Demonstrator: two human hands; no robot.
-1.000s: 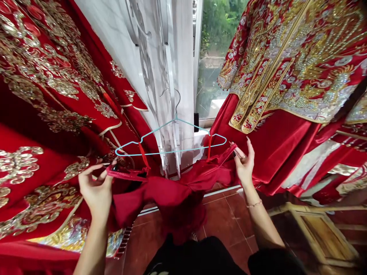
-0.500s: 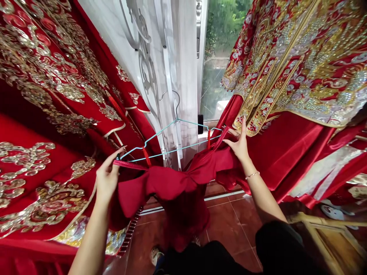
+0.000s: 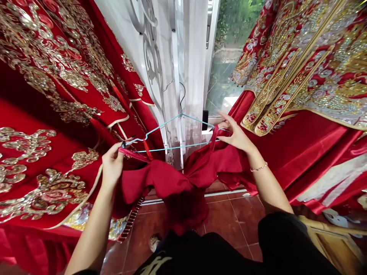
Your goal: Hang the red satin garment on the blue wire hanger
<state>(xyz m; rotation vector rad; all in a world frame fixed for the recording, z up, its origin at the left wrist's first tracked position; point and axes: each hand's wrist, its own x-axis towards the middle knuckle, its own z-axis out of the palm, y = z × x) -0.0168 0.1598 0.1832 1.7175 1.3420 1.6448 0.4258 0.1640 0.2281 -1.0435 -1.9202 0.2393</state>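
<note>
My left hand [image 3: 113, 164] pinches a narrow red strap [image 3: 133, 154] of a red satin garment [image 3: 169, 187], close to the left end of a light-blue wire hanger [image 3: 174, 147]. My right hand [image 3: 236, 135] holds the garment's other strap [image 3: 213, 138] near the hanger's right end. The satin sags in folds between my hands, in front of the hanger's lower bar. A red ribbon loop [image 3: 147, 149] hangs across that bar. The hanger's hook [image 3: 181, 91] rises against the curtain.
Gold-embroidered red wedding garments [image 3: 48, 76] hang on the left, with another [image 3: 301, 76] on the right. Behind the hanger are a sheer white curtain [image 3: 190, 76] and a window [image 3: 229, 65]. Below lie a red tile floor [image 3: 229, 225] and a wooden frame [image 3: 329, 240].
Both hands have risen and moved toward the hanger, lifting the straps nearer its ends. The right hand has shifted its hold, and the head view has drifted slightly.
</note>
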